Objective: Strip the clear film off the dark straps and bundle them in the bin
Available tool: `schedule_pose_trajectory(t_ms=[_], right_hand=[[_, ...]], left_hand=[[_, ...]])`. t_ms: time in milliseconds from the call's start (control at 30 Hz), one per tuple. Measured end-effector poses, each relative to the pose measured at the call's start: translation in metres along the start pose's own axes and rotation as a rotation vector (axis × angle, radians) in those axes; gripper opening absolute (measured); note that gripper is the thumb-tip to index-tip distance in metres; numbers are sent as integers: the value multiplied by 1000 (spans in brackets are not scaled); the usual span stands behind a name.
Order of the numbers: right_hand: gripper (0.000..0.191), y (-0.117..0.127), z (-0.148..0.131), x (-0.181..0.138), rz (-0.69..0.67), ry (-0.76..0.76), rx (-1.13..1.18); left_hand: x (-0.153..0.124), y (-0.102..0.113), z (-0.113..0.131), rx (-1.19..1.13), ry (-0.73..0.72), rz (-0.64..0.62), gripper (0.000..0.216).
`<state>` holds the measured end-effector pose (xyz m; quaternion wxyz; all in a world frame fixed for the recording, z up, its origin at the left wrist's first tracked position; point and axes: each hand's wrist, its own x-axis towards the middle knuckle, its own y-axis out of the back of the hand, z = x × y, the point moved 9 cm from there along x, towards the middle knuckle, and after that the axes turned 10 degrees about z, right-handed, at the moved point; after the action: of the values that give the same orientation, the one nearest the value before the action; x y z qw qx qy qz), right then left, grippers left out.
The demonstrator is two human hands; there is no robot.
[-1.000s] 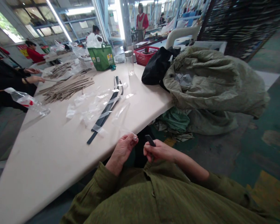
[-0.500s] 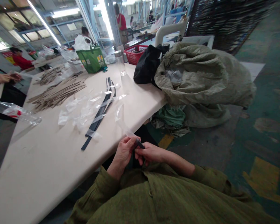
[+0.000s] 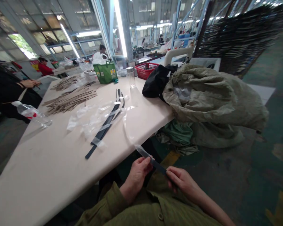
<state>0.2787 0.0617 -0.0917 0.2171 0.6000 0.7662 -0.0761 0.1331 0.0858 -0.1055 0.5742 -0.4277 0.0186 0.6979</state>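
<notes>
Between my two hands runs a narrow dark strip (image 3: 159, 167), held over my lap just off the table edge. My left hand (image 3: 138, 174) is closed, pinching the strip where a clear plastic film (image 3: 141, 151) meets it. From there the film trails up toward the tabletop. Closed around the strip's lower right end is my right hand (image 3: 181, 179). More dark strips (image 3: 106, 125) lie bundled on the table, with pieces of clear film across them. Crumpled clear film (image 3: 85, 117) is spread to their left.
On the white table (image 3: 49, 169) are brown strips (image 3: 69, 100), a plastic bottle (image 3: 34, 113), a glass bottle (image 3: 131, 78), a green bag (image 3: 105, 73) and a red basket (image 3: 145, 72). A black bag (image 3: 155, 82) and large woven sack (image 3: 217, 91) stand right. A person in black (image 3: 11, 84) stands left.
My right hand has moved right and down, away from my left, so more of the dark strip shows between them. The view has tilted up slightly.
</notes>
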Motion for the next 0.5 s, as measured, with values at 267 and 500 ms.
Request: schedule_pose_trajectory(t_ms=[267,500], right_hand=[[34,29,18,-30,-16,101,-40],[49,43,41,-32,115,140,-173]], left_hand=[[-5,-27,-2,-11,-42,-24,32],[-5,-39,-29,137,-19,-114,40]])
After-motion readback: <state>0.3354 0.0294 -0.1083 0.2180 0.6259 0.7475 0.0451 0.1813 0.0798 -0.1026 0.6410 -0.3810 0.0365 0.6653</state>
